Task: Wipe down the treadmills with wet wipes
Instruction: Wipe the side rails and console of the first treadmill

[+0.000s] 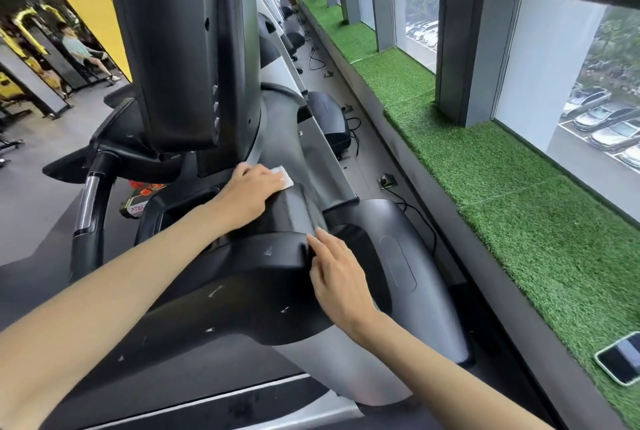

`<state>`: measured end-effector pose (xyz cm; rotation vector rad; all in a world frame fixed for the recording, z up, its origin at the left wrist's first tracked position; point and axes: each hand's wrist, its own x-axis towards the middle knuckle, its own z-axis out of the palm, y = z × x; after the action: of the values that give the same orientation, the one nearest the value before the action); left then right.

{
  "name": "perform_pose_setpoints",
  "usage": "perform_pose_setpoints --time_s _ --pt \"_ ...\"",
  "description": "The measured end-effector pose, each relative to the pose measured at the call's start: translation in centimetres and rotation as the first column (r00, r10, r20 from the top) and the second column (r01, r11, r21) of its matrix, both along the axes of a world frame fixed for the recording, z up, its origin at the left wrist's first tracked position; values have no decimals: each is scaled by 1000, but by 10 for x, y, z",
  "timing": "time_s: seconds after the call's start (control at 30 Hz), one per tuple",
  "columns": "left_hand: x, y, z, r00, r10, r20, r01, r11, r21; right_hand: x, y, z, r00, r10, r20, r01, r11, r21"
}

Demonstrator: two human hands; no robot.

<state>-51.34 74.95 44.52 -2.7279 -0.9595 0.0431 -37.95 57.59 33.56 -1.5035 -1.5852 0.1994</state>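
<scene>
Our left grip presses a white wet wipe, fingers flat, on the black-and-grey treadmill console, right grip resting open, the row of treadmills beyond seemingly left to do.

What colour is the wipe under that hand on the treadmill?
White. The wet wipe pokes out from under the left hand, seen best in the head view.
</scene>
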Motion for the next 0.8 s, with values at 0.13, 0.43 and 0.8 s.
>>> perform_pose_setpoints --time_s 0.13,0.43,0.8 --pt "-13 -16 -16 976 -216 -23 209 962 -176 -7 7 7 996 83 30 -81 995 -66" --pt "-28 -29 -7 981 -175 81 182 981 -73 -7 9 6 988 120 102 -112 990 -85" --pt "-3 15 -5 963 231 138 -206 963 -173 -8 9 -4 987 71 145 -71 997 -1"
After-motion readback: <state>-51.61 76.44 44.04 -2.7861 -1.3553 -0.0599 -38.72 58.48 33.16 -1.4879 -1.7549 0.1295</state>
